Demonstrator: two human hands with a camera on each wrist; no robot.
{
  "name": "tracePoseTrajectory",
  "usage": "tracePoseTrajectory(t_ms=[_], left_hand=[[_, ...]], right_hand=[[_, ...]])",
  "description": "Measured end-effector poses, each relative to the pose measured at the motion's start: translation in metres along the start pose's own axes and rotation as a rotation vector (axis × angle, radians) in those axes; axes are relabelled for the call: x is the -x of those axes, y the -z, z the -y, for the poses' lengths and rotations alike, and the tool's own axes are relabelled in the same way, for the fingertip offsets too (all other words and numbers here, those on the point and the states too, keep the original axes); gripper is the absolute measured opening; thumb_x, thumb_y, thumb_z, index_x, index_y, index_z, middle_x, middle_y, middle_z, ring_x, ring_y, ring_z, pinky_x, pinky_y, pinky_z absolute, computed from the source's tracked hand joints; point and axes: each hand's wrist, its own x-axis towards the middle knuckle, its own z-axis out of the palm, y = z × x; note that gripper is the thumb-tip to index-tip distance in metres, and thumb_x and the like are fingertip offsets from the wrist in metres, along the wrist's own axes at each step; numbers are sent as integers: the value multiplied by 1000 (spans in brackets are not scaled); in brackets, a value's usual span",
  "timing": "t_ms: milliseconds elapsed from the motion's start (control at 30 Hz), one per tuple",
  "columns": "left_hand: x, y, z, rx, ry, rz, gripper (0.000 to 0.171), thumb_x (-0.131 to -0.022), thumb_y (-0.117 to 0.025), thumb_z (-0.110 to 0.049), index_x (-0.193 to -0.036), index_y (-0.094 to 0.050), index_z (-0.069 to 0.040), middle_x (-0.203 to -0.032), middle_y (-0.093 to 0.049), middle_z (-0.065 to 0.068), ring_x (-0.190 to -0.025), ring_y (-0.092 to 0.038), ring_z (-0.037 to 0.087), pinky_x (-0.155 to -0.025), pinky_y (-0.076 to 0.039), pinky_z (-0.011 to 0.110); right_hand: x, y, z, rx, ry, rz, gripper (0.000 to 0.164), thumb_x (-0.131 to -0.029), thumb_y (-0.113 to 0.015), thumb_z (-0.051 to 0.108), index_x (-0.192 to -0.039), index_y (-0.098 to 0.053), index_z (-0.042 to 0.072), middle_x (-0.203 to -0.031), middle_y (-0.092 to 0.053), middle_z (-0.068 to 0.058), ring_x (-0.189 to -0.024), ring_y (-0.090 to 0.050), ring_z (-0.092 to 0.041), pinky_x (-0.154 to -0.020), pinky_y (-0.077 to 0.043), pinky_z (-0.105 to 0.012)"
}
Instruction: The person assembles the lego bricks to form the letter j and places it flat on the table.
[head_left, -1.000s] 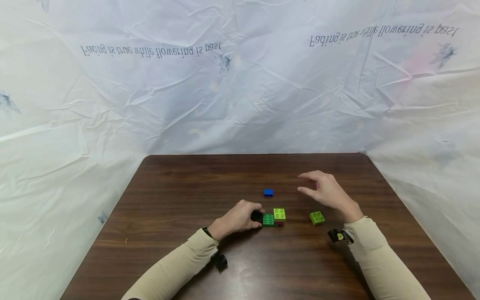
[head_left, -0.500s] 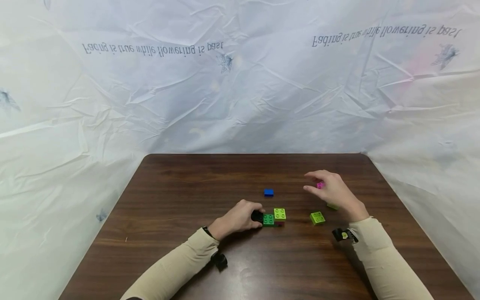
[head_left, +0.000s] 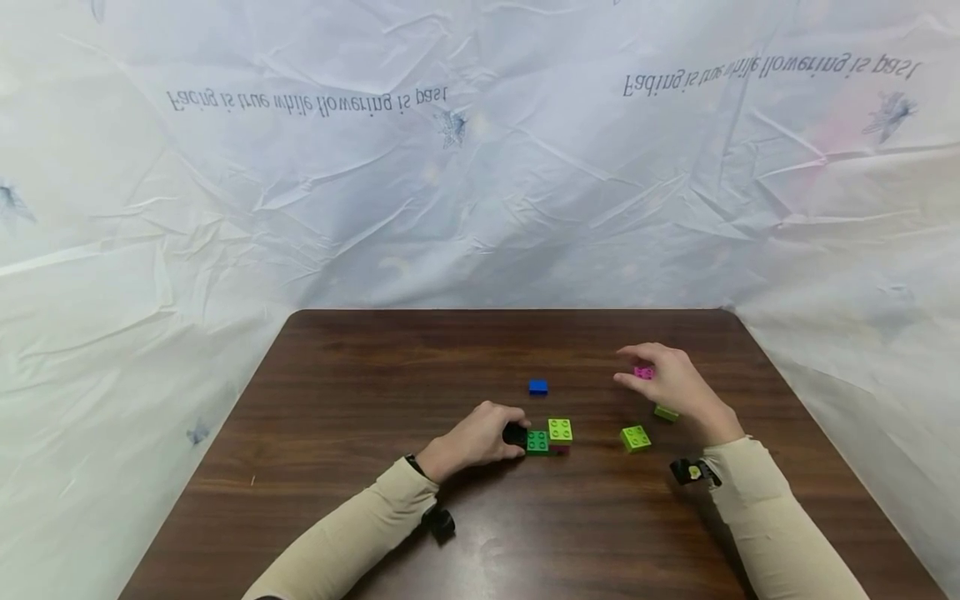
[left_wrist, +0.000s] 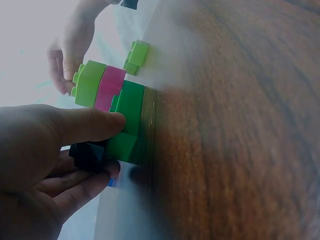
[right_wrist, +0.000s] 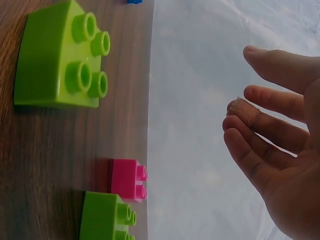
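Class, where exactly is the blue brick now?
In the head view, the blue brick lies on the table slightly right of the picture's midline, beyond the brick stack the left hand holds.

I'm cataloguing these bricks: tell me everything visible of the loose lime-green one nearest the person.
The lime-green brick is a squarish, glossy block, apparently plastic, with four round, hollow studs in two rows on top. It sits studs up on the brown table, turned slightly askew, to the right of the joined bricks. Only the table appears to touch it.
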Motion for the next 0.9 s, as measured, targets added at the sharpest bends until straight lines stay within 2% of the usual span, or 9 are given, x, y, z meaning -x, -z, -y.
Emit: tracePoseTrajectory(t_ms=[167, 300, 467, 667, 900], left_hand=[[0, 0, 1, 4, 3, -6, 28, -81, -80, -23, -107, -70, -18, -110, -72, -5, -99, -65, 8, -80, -51, 19], [0, -1, 2, 5, 3, -5, 29, -81, -80, -23, -108, -70, -18, -110, -72, -5, -99, -65, 8, -79, -52, 19], [0, -2, 2, 3, 3, -1, 30, -82, -80, -24, -109, -70, -17, -109, -72, -4, -97, -66, 8, -78, -52, 19], [0, -2, 1, 8, 13, 2, 31, -82, -80, -24, -111, -70, -17, -110, -72, -4, -98, -65, 8, -79, -52, 19], [-1, -1, 0, 15, 20, 9, 32, -82, -79, -23, -111, -70, -16, -111, -72, -3, -100, -66, 10, -81, -52, 21]], right_hand=[[1, -1, -3, 0, -27, 22, 44, -86, -75, 30, -122, -66, 6, -120, -66, -18, -107, -61, -36, -86, -49, -55], [2, -3, -8, 9, -36, 31, 44, -86, -75, 30, -121, -66, 5, -118, -66, -18, -94, -63, -31, -79, -51, -49], [4, -5, -13, 11, -49, 40, 45, -86, -75, 32, -122, -66, 6, -112, -67, -17, -78, -58, -22, -70, -48, -39], [6, -6, -18, 1, -52, 38, 44, -86, -75, 31, -121, -66, 6, -108, -67, -16, -80, -62, -22, -69, -50, -38], [9, -6, -23, -11, -70, 50, 47, -86, -76, 29, -123, -65, 3, -108, -67, -18, -86, -64, -28, -72, -52, -42]])
